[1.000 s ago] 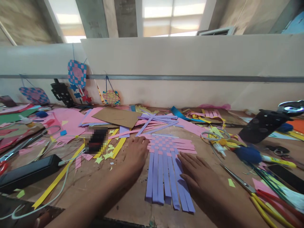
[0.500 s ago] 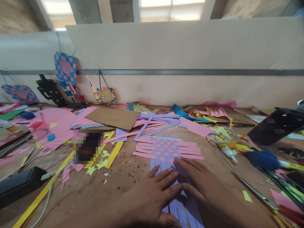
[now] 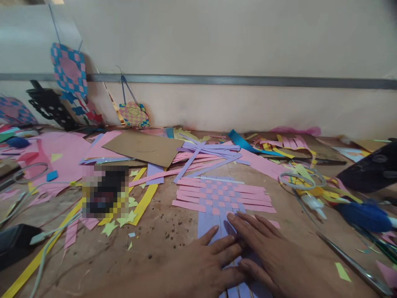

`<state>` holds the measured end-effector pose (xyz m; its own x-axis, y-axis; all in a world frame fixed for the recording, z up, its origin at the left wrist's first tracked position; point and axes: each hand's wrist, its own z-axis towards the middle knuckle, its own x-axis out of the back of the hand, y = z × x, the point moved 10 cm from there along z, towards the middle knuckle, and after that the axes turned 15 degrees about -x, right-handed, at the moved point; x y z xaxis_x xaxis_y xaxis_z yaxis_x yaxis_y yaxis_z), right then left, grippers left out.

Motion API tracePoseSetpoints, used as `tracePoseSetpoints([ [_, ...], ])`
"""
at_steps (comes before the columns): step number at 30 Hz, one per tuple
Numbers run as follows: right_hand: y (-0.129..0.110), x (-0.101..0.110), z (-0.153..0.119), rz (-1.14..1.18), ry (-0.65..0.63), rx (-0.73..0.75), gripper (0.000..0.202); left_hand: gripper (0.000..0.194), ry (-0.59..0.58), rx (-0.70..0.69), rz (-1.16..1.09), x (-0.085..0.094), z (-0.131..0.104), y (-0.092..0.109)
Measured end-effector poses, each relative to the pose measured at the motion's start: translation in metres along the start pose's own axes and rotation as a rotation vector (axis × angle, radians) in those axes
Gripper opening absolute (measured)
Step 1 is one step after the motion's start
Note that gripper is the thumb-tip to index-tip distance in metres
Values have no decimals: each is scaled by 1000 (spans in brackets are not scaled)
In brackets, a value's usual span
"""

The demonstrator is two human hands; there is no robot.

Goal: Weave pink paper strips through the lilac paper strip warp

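A woven paper mat (image 3: pixel 221 193) of pink and purple strips lies on the brown table, its pink ends sticking out left and right. Long purple strips (image 3: pixel 203 223) run from it toward me, under both hands. My left hand (image 3: pixel 209 260) rests across these strips, fingers stretched out and apart. Beside it, my right hand (image 3: pixel 266 244) lies nearly flat on the strips, just below the weave, with its fingertips close to the last pink row. A short pink strip end (image 3: pixel 274 224) shows past the right hand's fingers; its other part is hidden.
Scissors (image 3: pixel 356 265) lie at the right, near blue yarn (image 3: pixel 364 216) and a glue bottle (image 3: pixel 313 205). Cardboard (image 3: pixel 144 148) and loose purple strips (image 3: pixel 214 150) lie behind the mat. Yellow stars (image 3: pixel 109 228), a white cable (image 3: pixel 56 236) and a black box (image 3: pixel 18 245) are at the left.
The view has tipped downward and shifted a little right. My right hand's fingers have spread slightly, and a pink strip end now shows beside them. Both hands stay on the purple strips.
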<state>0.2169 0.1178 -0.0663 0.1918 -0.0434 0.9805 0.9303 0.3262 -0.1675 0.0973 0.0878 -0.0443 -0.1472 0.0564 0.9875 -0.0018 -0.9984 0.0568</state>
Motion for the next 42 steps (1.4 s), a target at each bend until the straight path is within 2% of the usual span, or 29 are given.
tracePoseSetpoints([
  [5, -11, 16, 4, 48, -12, -8, 77, 43, -17, -18, 34, -2, 3, -1],
  [11, -6, 7, 6, 76, -29, -8, 75, 45, 27, -24, 37, -7, 2, 0],
  [21, 2, -4, 5, 21, -46, 1, 76, 42, 64, -31, 138, -3, 2, 2],
  [27, -16, 2, 20, 47, -67, 45, 83, 37, 67, -47, 161, -2, 3, 4],
  [33, -31, -6, 32, 56, -85, 73, 80, 40, 64, -56, 243, 6, 5, 6],
  [39, -39, 15, 32, 112, -104, 50, 72, 38, 52, -48, 254, 6, 5, 6],
  [42, -40, 18, 31, 122, -107, 39, 70, 37, 60, -55, 223, 1, 5, 5],
])
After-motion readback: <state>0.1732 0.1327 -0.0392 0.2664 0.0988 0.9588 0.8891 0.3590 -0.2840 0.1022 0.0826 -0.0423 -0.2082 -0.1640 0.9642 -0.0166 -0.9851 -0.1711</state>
